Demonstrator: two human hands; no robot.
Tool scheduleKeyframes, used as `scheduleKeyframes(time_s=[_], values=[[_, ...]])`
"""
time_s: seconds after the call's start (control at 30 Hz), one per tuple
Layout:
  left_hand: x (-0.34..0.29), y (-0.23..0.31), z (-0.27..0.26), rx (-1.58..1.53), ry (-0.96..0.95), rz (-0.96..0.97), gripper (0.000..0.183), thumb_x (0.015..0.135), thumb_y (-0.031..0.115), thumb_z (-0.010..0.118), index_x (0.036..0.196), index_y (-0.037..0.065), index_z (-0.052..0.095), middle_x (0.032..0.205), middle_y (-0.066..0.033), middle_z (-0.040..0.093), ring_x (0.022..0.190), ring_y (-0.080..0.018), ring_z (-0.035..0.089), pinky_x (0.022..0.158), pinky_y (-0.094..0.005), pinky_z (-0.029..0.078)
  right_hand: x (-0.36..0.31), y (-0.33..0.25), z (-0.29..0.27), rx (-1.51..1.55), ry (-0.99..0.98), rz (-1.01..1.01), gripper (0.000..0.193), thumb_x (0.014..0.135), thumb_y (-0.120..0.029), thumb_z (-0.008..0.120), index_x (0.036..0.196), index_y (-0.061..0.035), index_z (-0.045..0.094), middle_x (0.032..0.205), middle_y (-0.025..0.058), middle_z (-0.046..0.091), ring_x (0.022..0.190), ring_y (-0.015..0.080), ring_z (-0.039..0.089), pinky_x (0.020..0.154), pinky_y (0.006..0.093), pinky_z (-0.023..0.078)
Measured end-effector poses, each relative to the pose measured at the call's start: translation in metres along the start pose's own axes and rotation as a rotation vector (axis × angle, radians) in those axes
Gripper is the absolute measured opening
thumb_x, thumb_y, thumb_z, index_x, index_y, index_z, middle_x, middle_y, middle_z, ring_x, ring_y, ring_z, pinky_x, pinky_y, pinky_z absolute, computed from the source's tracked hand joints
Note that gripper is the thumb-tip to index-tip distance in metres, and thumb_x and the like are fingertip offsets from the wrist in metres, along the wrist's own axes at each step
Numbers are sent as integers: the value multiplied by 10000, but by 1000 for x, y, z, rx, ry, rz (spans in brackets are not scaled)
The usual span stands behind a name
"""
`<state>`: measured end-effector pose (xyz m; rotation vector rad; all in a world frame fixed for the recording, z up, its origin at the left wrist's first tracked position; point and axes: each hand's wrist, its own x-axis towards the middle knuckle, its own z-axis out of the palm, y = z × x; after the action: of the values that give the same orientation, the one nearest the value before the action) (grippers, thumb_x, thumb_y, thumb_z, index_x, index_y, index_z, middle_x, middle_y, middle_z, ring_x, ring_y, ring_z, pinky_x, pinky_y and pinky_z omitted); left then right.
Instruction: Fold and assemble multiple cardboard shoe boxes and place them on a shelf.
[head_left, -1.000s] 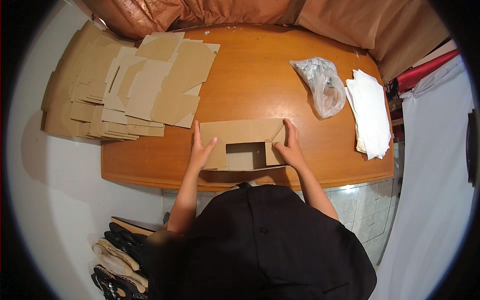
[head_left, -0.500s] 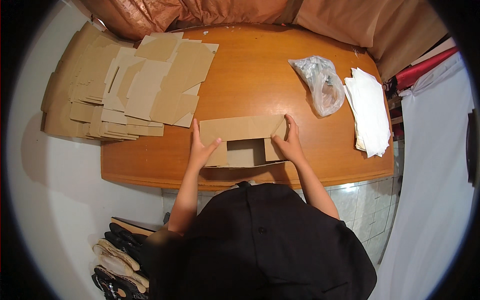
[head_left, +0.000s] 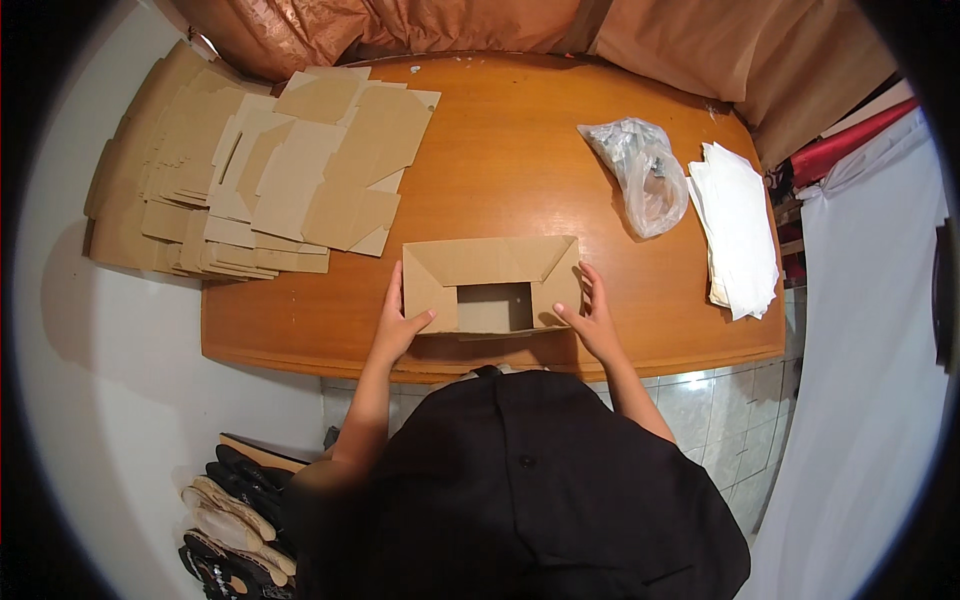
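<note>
A brown cardboard box (head_left: 490, 259) stands on the table close in front of me. Its far flap and both end flaps are folded inward, and a rectangular gap in the middle shows the inside. My left hand (head_left: 398, 318) grips the left end, thumb on the left flap and fingers along the outer wall. At the right end, my right hand (head_left: 592, 318) holds the box the same way, its thumb resting on the right flap.
Flat cardboard blanks (head_left: 270, 170) lie in overlapping stacks on the left of the wooden table (head_left: 490, 150). To the right are a clear plastic bag (head_left: 645, 180) with small things inside and a pile of white paper sheets (head_left: 735, 235). Shoes (head_left: 235, 520) sit at the lower left.
The far flap has gone from standing over the end flaps to lying folded in with them. Both hands have slid nearer to me along the box ends.
</note>
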<state>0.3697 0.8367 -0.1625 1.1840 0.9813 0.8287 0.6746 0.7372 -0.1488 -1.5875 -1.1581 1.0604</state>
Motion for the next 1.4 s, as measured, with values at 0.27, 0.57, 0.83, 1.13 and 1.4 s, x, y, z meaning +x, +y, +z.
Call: scheduleKeyframes(time_s=[0.27, 0.57, 0.83, 1.13, 1.4], values=[[3, 5, 2, -29, 10, -51, 893, 743, -42, 597, 1459, 73, 74, 1459, -115, 249, 1315, -203, 284, 1057, -311, 258, -5, 10, -2, 163, -57, -177, 729, 821, -270, 651, 1388, -65, 241, 1362, 170, 309, 1289, 302, 313, 1038, 426, 291], [7, -4, -4, -63, 8, -73, 827, 799, 28, 545, 1459, 60, 47, 1499, -125, 158, 1360, -200, 205, 1077, -293, 197, 4, 15, 14, -106, 201, -86, 629, 787, -114, 653, 1327, -64, 334, 1333, 164, 382, 1238, 332, 382, 1011, 426, 328], [7, -14, 3, 88, 5, -12, 774, 873, 176, 564, 1454, 47, 69, 1472, -130, 233, 1331, -209, 278, 1068, -301, 224, 9, 21, 14, 0, 210, -70, 625, 812, -135, 617, 1344, -57, 297, 1266, 244, 406, 1194, 320, 419, 986, 399, 347], [0, 5, -15, -160, 1, -316, 614, 953, 294, 413, 1459, 103, 122, 1493, -84, 190, 1367, -208, 188, 1090, -334, 177, 26, -10, 8, 228, 204, -35, 415, 936, -272, 453, 1262, -17, 427, 1230, 113, 487, 1126, 201, 468, 968, 355, 347], [26, 43, -40, -610, 17, 88, 235, 918, 229, 408, 845, 40, 526, 894, -78, 593, 898, -183, 528, 906, -317, 352, 49, -12, -28, 929, 76, -192, 535, 936, -499, 237, 798, -68, 523, 928, 64, 576, 859, 151, 496, 757, 264, 363]])
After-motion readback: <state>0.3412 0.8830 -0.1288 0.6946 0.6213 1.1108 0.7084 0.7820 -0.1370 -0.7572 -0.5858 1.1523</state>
